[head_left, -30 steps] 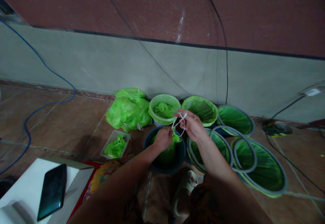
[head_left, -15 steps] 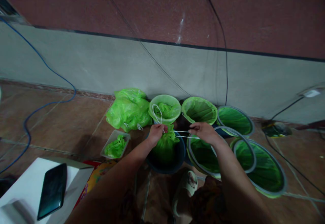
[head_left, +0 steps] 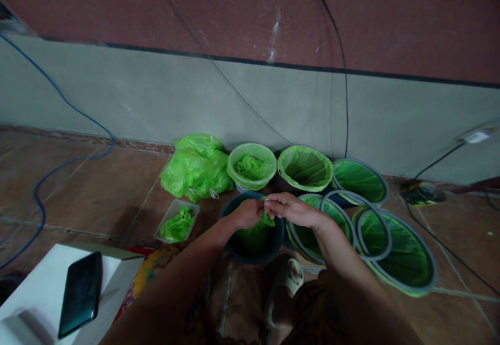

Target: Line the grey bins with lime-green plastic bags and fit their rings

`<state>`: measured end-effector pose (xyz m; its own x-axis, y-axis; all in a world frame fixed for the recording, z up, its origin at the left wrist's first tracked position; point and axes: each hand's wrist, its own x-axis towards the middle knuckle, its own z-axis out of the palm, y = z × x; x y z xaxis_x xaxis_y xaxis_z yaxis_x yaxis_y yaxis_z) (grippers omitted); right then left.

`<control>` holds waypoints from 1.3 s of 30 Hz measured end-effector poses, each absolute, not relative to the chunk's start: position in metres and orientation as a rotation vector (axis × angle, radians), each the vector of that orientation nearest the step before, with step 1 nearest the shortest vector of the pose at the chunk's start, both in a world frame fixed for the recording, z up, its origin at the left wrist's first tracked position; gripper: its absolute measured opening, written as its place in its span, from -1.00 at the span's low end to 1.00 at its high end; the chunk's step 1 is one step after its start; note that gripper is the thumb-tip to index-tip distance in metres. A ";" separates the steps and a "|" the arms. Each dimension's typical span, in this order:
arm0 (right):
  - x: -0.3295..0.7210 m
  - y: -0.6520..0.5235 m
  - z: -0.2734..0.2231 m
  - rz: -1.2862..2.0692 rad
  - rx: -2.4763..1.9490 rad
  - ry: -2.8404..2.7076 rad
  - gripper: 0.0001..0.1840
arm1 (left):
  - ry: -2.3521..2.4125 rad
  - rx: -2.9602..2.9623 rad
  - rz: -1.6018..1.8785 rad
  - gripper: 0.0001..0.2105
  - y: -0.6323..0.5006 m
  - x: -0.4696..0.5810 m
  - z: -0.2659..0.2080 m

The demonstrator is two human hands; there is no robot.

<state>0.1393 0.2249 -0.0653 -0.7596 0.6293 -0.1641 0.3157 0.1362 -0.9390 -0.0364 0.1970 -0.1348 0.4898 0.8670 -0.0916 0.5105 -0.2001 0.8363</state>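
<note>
A green plastic bag (head_left: 252, 239) sits inside a dark blue bin (head_left: 279, 241), its gathered neck rising between my hands. My left hand (head_left: 248, 214) is closed around the bag's neck from the left. From the right, my right hand (head_left: 292, 209) meets it, fingers pressed together at the neck. A trace of white string (head_left: 267, 205) shows at the fingertips; the rest is hidden by my hands. Behind stands a pale lined bin (head_left: 233, 172) with crumpled green plastic inside.
Filled green bags (head_left: 195, 170) lie by the wall, near a clear tub (head_left: 159, 233) of green plastic. Several green-lined bins, including a back one (head_left: 304, 170), stand to the right, with loose grey rings (head_left: 385, 225) on top. A phone (head_left: 80, 293) rests on a white box (head_left: 42, 282).
My right hand has moved left to meet my left hand at the bag's neck. The white string stretched between them, and its loop above my left hand, are no longer visible.
</note>
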 end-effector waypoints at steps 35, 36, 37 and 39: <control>0.130 0.216 -0.107 1.296 -1.359 -2.608 -0.71 | 1.432 1.607 0.561 -0.70 0.212 -0.053 -0.141; 0.132 0.217 -0.108 1.337 -1.371 -2.611 -0.71 | 1.442 1.686 0.538 -0.72 0.210 -0.054 -0.139; 0.134 0.218 -0.109 1.356 -1.386 -2.620 -0.72 | 1.455 1.768 0.514 -0.73 0.209 -0.054 -0.136; 0.138 0.221 -0.111 1.312 -1.386 -2.623 -0.76 | 1.463 1.932 0.480 -0.77 0.208 -0.055 -0.131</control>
